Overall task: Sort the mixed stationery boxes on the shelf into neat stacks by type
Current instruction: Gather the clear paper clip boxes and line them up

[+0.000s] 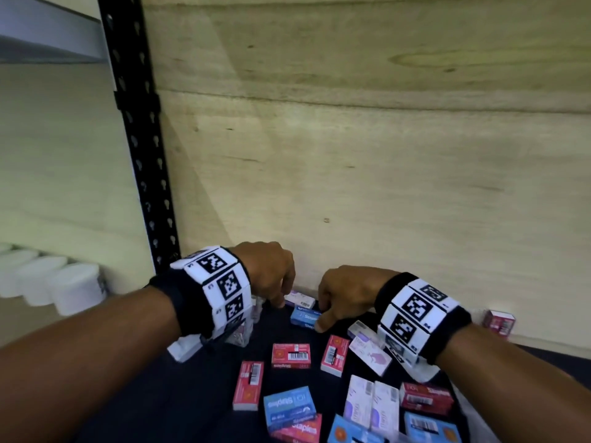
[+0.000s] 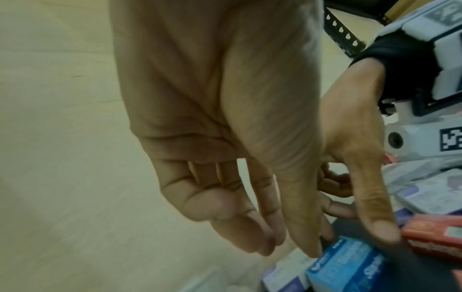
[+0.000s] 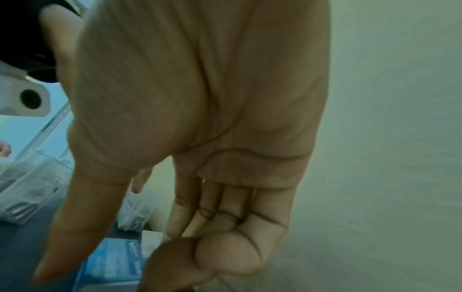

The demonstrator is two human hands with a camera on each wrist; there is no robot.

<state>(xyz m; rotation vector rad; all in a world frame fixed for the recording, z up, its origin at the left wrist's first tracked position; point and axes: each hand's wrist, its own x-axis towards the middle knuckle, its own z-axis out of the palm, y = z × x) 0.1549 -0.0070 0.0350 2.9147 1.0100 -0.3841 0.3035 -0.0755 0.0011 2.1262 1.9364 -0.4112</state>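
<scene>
Small stationery boxes lie scattered on the dark shelf point(image 1: 192, 394). A blue staples box point(image 1: 303, 317) point(image 2: 350, 270) point(image 3: 110, 258) sits near the back wall, beside a white and lilac box point(image 1: 300, 300). My right hand point(image 1: 321, 316) point(image 2: 356, 235) pinches the blue box, thumb on its near side and fingers on its far side. My left hand point(image 1: 276, 300) point(image 2: 287, 247) hangs just left of it with loosely curled fingers and holds nothing; its thumb tip is at the blue box's corner. Red staples boxes point(image 1: 291, 355) and more blue boxes point(image 1: 289, 407) lie nearer me.
A plywood back wall point(image 1: 351, 187) stands right behind the hands. A black perforated upright point(image 1: 140, 155) rises at the left, with white tubs point(image 1: 64, 282) beyond it. Clear plastic clip boxes point(image 1: 238, 334) sit under my left wrist. A lone red box point(image 1: 499, 322) stands at the right wall.
</scene>
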